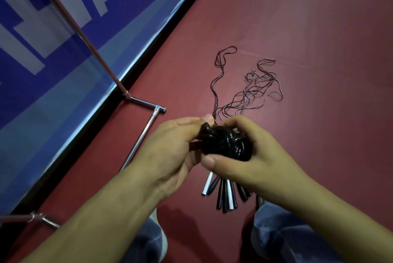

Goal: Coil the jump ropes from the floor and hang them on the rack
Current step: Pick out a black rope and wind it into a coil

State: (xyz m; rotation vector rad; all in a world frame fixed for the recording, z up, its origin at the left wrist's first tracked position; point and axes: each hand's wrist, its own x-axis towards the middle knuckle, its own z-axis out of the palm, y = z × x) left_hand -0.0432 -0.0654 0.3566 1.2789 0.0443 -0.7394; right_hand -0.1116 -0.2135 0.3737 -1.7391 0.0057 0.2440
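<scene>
Red floor [297,28], coil [225,143] in right hand [261,156]

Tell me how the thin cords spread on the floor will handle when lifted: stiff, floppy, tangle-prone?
Likely floppy: the cords lie in loose wavy loops, none holding a straight line. Probably tangle-prone, since several strands cross one another. Their glossy sheen hints at a slick coating, so they may slide through a loose grip.

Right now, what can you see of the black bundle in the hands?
The black bundle is glossy, rubbery-looking cord wound into a tight rounded knot of several loops. Both hands hold it above the red floor: the left hand grips its left side, the right hand wraps its right side, thumb across the front. Just below it, handles show.
</scene>
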